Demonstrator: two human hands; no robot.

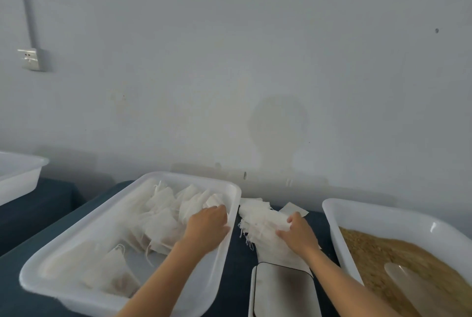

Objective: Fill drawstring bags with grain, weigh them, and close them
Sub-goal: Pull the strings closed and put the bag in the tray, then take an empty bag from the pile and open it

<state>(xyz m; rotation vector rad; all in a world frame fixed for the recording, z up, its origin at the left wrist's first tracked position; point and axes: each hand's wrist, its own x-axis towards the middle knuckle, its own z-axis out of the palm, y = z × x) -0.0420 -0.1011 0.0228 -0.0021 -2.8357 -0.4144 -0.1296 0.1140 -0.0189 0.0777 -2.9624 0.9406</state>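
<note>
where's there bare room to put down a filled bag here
Bare floor shows in the near-left part of the bag tray, in front of the filled bags. The scale top is free too. The strip between the tray and the grain tub is crowded: the empty-bag pile and right hand fill it.

A white tray (pixel 224 247) on the left holds a heap of filled white drawstring bags (pixel 158 219), their strings loose; between the trays, a pile of flat empty bags (pixel 260 222) lies on the dark worktop (pixel 38 214), frayed strings trailing left; nearest, a scale (pixel 283 288) with a grey platter; the right tray (pixel 337 219) holds tan grain (pixel 383 252) with what seems a pale scoop (pixel 403 273) resting in it.
</note>
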